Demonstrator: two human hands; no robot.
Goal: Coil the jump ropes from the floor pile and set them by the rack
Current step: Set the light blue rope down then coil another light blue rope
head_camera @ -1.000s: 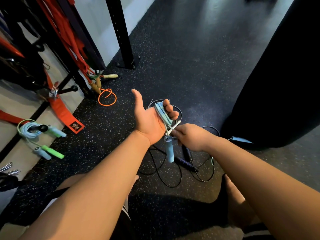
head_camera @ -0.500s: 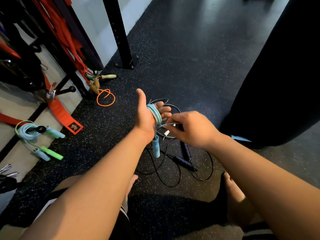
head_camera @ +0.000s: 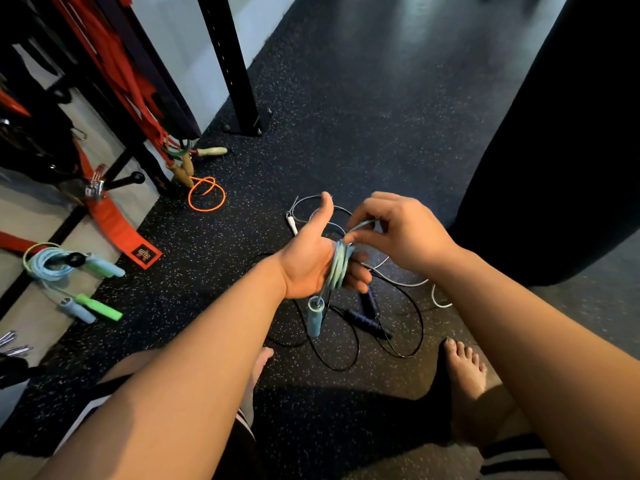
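one light blue jump rope (head_camera: 337,268), wound in loops round the curled fingers of the left hand (head_camera: 308,261), thumb up; one blue handle (head_camera: 314,317) dangling below the palm. right hand (head_camera: 401,233) just beside, pinching the loose strand between thumb and fingertips. under both hands, two ropes loose on the floor (head_camera: 363,98): one black rope (head_camera: 365,322) with two dark handles, one white rope (head_camera: 292,225). to the left, near the rack post (head_camera: 239,81): one orange rope (head_camera: 206,199), one coiled bundle (head_camera: 48,263) with two blue handles and one green. dark punching bag (head_camera: 554,150) close on the right; two bare feet (head_camera: 464,372) at the pile's near edge; open speckled rubber ahead.
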